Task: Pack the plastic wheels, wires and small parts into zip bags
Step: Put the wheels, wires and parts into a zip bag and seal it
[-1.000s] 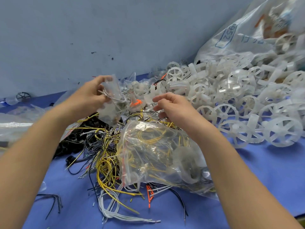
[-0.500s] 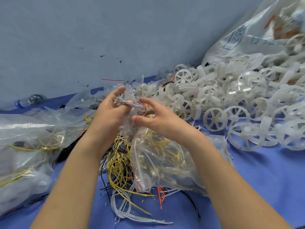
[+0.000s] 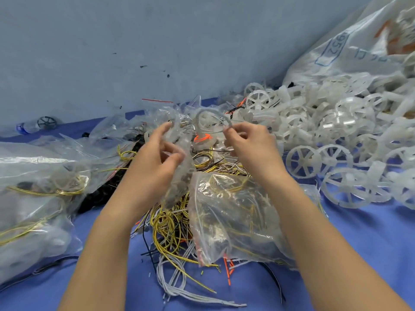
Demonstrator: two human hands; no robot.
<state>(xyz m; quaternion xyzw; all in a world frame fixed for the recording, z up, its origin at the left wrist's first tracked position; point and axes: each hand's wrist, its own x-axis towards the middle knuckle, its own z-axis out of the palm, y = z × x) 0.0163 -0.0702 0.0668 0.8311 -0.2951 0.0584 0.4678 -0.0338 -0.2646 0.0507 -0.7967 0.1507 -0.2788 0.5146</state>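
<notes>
My left hand [image 3: 157,158] grips a small clear zip bag [image 3: 179,176] that hangs down in front of it. My right hand [image 3: 249,142] pinches a looped white wire [image 3: 210,114] held above the pile. Under both hands lies a tangle of yellow, black and white wires [image 3: 170,225] on the blue table. A filled zip bag [image 3: 233,218] with yellow wires inside rests below my right wrist. White plastic wheels [image 3: 303,162] are heaped to the right.
Large filled clear bags [image 3: 33,194] lie at the left. A big printed sack [image 3: 350,48] spills wheels at the top right. A dark wheel [image 3: 46,122] sits by the grey wall. Loose white wires [image 3: 179,281] trail toward the table's near edge.
My hands have moved apart. The right hand has drawn the white wire loop up and away to the right of the small bag, which stays in my left hand.
</notes>
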